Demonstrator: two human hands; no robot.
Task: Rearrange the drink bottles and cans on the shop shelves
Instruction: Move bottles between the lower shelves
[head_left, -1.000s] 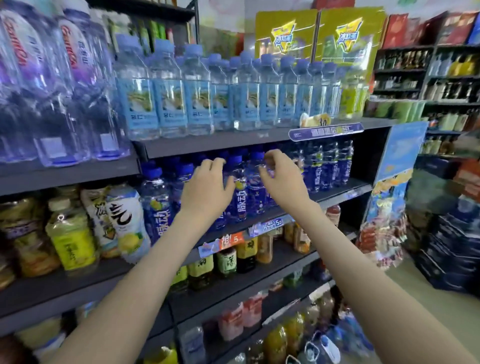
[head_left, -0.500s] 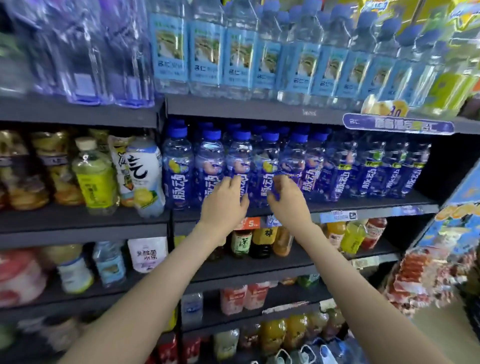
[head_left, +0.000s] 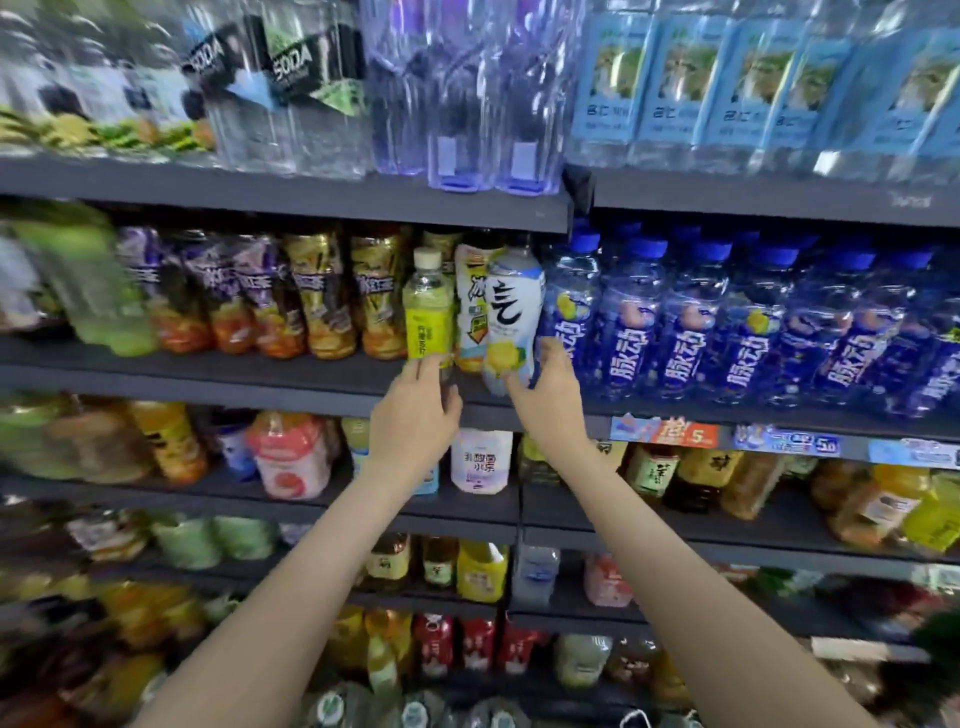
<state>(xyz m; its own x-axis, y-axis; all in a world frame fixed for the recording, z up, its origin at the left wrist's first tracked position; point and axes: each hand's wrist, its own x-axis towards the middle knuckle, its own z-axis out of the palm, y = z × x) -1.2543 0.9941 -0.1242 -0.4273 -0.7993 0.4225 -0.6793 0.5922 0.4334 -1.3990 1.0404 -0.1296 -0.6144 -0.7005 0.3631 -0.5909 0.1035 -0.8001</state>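
Facing dark shelves (head_left: 260, 374), left hand (head_left: 415, 410) grips yellow bottle (head_left: 428, 312), right hand (head_left: 550, 395) white bottle (head_left: 511, 322).

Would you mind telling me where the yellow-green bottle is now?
The yellow-green bottle stands mid-frame in the head view, between the gold-labelled bottles and the white lemon bottle, left hand at its base.

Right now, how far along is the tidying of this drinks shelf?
Looks done: the blue-capped bottles stand in an even, label-forward row. In hand: the right hand grips the base of the white lemon bottle at the shelf edge, and the left hand touches the foot of the yellow-green bottle. Left: setting those two in place; the lower shelves look mixed, though blur hides detail.
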